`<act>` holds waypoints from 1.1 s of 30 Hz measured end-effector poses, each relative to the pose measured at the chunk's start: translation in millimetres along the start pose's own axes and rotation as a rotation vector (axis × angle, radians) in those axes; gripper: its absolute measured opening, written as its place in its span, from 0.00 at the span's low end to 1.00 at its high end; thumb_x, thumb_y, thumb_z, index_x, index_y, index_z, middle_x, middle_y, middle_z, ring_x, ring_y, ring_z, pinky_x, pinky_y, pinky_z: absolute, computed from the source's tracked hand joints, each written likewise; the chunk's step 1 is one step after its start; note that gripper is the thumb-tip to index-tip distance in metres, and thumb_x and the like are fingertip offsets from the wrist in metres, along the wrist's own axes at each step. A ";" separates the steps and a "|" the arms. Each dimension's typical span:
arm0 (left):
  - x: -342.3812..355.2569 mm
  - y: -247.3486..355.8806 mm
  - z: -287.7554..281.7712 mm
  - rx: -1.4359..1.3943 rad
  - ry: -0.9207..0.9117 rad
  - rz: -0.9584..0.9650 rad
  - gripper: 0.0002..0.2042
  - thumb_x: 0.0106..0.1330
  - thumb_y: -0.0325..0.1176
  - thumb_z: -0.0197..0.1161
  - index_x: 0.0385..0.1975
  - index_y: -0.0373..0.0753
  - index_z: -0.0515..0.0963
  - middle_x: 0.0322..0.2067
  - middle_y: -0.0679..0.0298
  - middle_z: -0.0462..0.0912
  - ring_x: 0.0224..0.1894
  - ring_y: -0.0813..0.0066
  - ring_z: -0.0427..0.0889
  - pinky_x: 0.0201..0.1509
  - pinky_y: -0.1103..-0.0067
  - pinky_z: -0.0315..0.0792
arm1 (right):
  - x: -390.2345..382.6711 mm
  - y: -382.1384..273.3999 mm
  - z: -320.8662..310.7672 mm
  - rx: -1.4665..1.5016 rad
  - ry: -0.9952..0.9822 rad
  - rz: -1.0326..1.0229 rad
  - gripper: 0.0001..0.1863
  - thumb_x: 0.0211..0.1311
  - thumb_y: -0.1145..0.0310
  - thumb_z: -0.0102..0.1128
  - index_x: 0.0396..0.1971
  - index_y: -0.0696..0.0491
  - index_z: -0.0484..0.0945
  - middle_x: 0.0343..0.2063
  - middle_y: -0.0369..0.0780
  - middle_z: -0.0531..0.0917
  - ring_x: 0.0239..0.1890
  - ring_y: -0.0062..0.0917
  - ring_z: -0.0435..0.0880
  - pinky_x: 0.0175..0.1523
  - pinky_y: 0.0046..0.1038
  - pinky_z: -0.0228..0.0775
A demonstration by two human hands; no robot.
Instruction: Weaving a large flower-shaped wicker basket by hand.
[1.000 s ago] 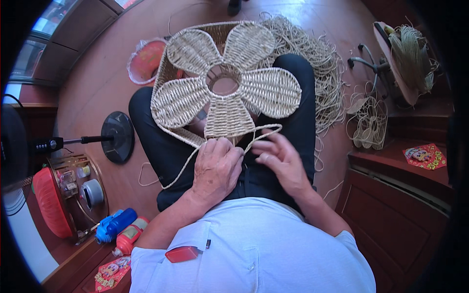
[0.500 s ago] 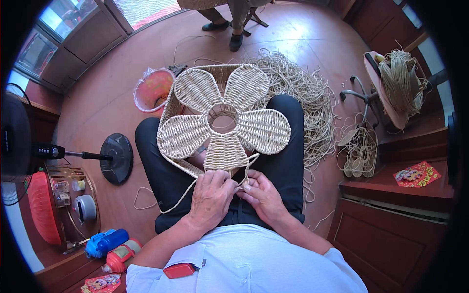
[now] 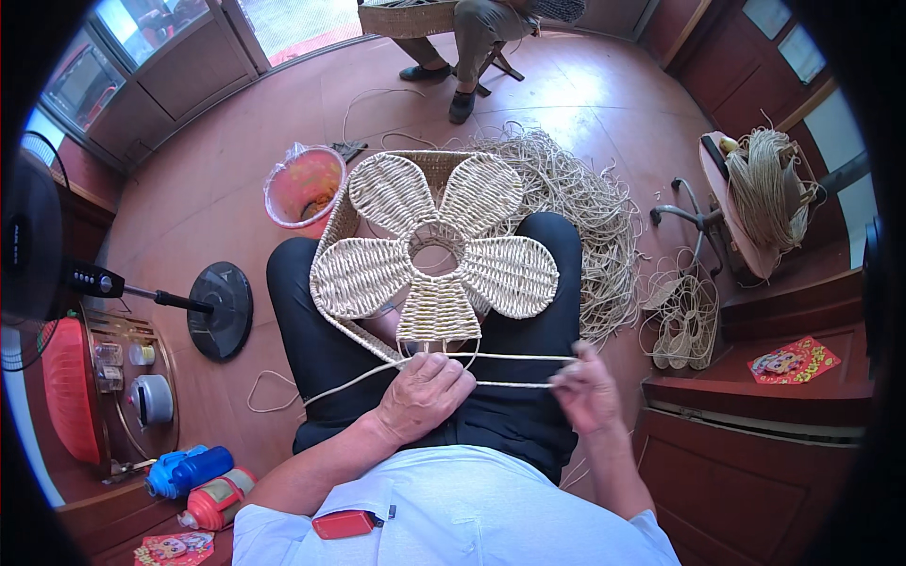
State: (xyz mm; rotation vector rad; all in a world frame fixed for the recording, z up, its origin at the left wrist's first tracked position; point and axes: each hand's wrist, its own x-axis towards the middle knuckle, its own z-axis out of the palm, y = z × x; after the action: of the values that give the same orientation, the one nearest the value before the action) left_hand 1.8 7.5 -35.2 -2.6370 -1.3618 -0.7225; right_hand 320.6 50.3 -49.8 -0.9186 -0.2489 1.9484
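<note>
A flower-shaped woven basket panel (image 3: 361, 278) rests across my lap, with a round hole in its middle. Four of the shapes... Several petals are fully woven, and the nearest petal (image 3: 437, 316) shows bare frame wires at its lower end. My left hand (image 3: 427, 396) is closed at that end, gripping the straw cord where it meets the frame. Off to the right, my right hand (image 3: 587, 391) pinches the straw cord (image 3: 519, 384), pulling two taut strands sideways from the petal. Another length of cord trails left from my left hand over my thigh.
A large heap of straw cord (image 3: 604, 226) lies beyond my right knee. A pink bin (image 3: 304, 184) stands at far left, near a fan base (image 3: 220, 311). A wheeled chair (image 3: 746, 203) holds a cord bundle. Another person's legs (image 3: 477, 47) show at the far side.
My right hand has moved away to the right from beside my left hand, drawing the cord out into two long strands. My left hand stays at the petal's lower end.
</note>
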 end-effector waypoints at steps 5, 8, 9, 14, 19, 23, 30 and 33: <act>2.3 2.7 0.6 0.013 0.067 -0.002 0.05 0.63 0.33 0.68 0.35 0.45 0.79 0.35 0.66 0.76 0.43 0.70 0.80 0.48 0.73 0.75 | 4.4 -128.5 -193.9 -0.066 0.370 -0.222 0.20 0.63 0.86 0.62 0.51 0.49 0.76 0.25 0.29 0.73 0.26 0.12 0.72 0.30 0.21 0.70; 1.8 2.7 6.6 -0.061 0.074 0.004 0.06 0.63 0.33 0.69 0.36 0.44 0.80 0.36 0.66 0.78 0.45 0.69 0.82 0.50 0.72 0.76 | -92.6 -253.5 -374.9 -0.111 0.673 -0.485 0.11 0.64 0.83 0.63 0.33 0.48 0.76 0.25 0.31 0.76 0.20 0.13 0.71 0.20 0.17 0.63; -1.6 -0.7 10.1 -0.101 0.075 -0.002 0.07 0.63 0.33 0.69 0.38 0.43 0.82 0.37 0.65 0.80 0.46 0.67 0.83 0.51 0.70 0.77 | -106.5 -290.4 -399.0 -0.043 0.787 -0.504 0.09 0.62 0.81 0.64 0.30 0.48 0.76 0.24 0.32 0.78 0.17 0.16 0.70 0.18 0.20 0.64; -15.9 -6.8 7.0 -0.205 0.101 -0.047 0.10 0.63 0.31 0.70 0.43 0.41 0.85 0.43 0.63 0.85 0.50 0.65 0.85 0.56 0.69 0.78 | -76.5 -294.0 -396.2 -1.344 1.049 -0.495 0.15 0.59 0.75 0.67 0.47 0.54 0.85 0.34 0.39 0.88 0.30 0.30 0.86 0.38 0.36 0.81; -6.2 -3.7 0.7 -0.137 0.072 -0.033 0.07 0.63 0.32 0.69 0.39 0.42 0.83 0.39 0.64 0.83 0.47 0.66 0.85 0.52 0.69 0.79 | -6.4 -79.1 -1.0 -1.706 0.416 -0.846 0.15 0.69 0.77 0.66 0.55 0.55 0.86 0.51 0.45 0.89 0.55 0.43 0.89 0.61 0.41 0.80; -9.2 -3.8 -1.9 -0.181 0.056 -0.073 0.12 0.64 0.30 0.70 0.46 0.41 0.88 0.44 0.65 0.87 0.49 0.66 0.85 0.56 0.69 0.79 | -8.4 19.8 93.6 -1.682 -0.278 -0.805 0.17 0.72 0.74 0.68 0.58 0.56 0.83 0.51 0.47 0.88 0.50 0.46 0.92 0.52 0.43 0.86; -11.5 4.1 4.9 -0.210 0.079 -0.083 0.10 0.64 0.29 0.70 0.45 0.41 0.88 0.43 0.64 0.87 0.49 0.65 0.85 0.55 0.69 0.79 | 0.7 48.0 80.3 -1.672 -0.376 -0.659 0.06 0.76 0.76 0.64 0.48 0.58 0.83 0.38 0.49 0.83 0.40 0.50 0.86 0.43 0.45 0.81; -13.9 -1.1 -0.1 -0.171 0.081 -0.083 0.11 0.64 0.29 0.70 0.46 0.39 0.86 0.43 0.62 0.87 0.46 0.63 0.85 0.53 0.67 0.79 | 17.9 2.9 33.5 -1.854 -0.234 -1.053 0.08 0.69 0.80 0.57 0.44 0.56 0.82 0.35 0.49 0.83 0.36 0.51 0.84 0.40 0.48 0.78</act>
State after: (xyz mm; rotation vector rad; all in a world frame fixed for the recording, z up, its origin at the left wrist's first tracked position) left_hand -5.9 -2.2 -41.5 -2.6565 -1.4561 -0.9872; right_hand 290.5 69.8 -36.9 -1.1151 -2.3095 0.3685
